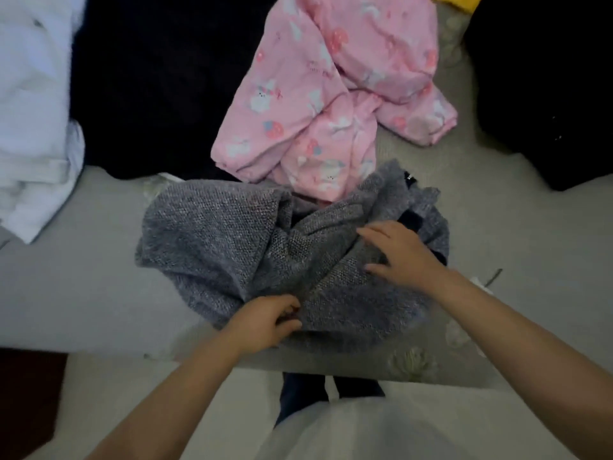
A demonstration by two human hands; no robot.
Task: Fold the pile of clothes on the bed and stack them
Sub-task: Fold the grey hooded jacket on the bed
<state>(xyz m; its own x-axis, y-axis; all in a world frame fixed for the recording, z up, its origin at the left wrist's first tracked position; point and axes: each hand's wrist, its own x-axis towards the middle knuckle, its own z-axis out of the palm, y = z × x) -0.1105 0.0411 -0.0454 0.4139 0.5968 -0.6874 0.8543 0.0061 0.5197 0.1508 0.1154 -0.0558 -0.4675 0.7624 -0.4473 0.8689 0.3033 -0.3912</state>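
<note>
A grey knitted garment (225, 240) lies crumpled on the pale bed (83, 277) right in front of me. My left hand (265, 322) pinches its near edge with curled fingers. On the garment's right part my right hand (401, 252) rests with fingers spread and relaxed. Behind the grey one lies a pink printed garment (315, 94), unfolded. A dark piece shows inside the grey folds by my right hand.
A large dark cloth (159, 78) covers the far left middle of the bed, with white fabric (33, 111) at the far left. Another dark garment (550, 88) lies at the far right, and a yellow scrap (457, 1) at the top edge.
</note>
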